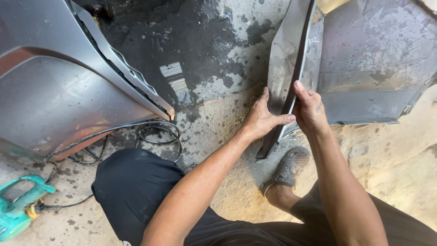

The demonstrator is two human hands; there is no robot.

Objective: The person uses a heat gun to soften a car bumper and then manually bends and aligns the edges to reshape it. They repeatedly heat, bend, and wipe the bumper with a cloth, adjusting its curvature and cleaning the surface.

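Crouched on the stained concrete floor [214,118], the person grips the upright edge of a bare grey sheet-metal car panel [291,73], left hand [262,119] and right hand [309,110] clamped either side, seemingly checking its line.

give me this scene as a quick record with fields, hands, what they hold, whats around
left hand: left hand grips the bare grey metal car body panel at its folded edge, thumb across the front
right hand: right hand clasps the same edge from the other side, fingers pointing up
panel pose: standing on edge on the stained concrete floor
left of scene: silver painted car fender leaning; black cable coiled beneath it
lower left: teal power tool on the floor
footwear: grey perforated clog beside the panel's base
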